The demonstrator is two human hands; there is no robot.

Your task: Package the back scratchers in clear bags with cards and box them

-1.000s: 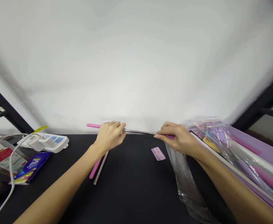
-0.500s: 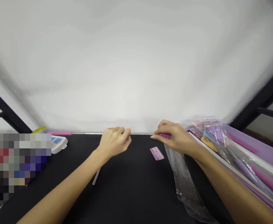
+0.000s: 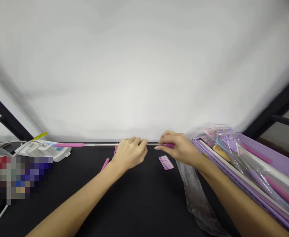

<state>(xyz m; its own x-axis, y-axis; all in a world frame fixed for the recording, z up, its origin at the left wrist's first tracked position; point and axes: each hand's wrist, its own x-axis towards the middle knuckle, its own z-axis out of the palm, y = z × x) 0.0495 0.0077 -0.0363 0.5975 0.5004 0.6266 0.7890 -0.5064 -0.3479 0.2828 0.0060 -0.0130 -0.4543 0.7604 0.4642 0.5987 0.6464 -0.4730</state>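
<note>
A telescopic back scratcher lies crosswise in front of me, its pink grip (image 3: 69,145) to the left and its thin metal shaft (image 3: 100,144) running right. My left hand (image 3: 131,151) is closed around the shaft near the middle. At the right end, my right hand (image 3: 174,144) pinches the magenta head (image 3: 169,145), largely hidden by the fingers. Behind my left wrist show a pink stick end (image 3: 105,164) and a pink toothed piece (image 3: 115,148). A small printed pink card (image 3: 166,162) lies below my right hand, beside a clear plastic sleeve (image 3: 194,194).
At the right stands a lilac box (image 3: 277,158) holding several bagged sticks (image 3: 253,168). On the left are a white power strip (image 3: 60,153) with plugs, a white cable (image 3: 1,214) and a blurred-out patch. A white sheet (image 3: 144,72) rises behind the black table (image 3: 134,204).
My left hand has slid right, closer to my right hand, which has shifted slightly left. The pink grip has come right and a bit lower. The pink pieces behind my left wrist now show.
</note>
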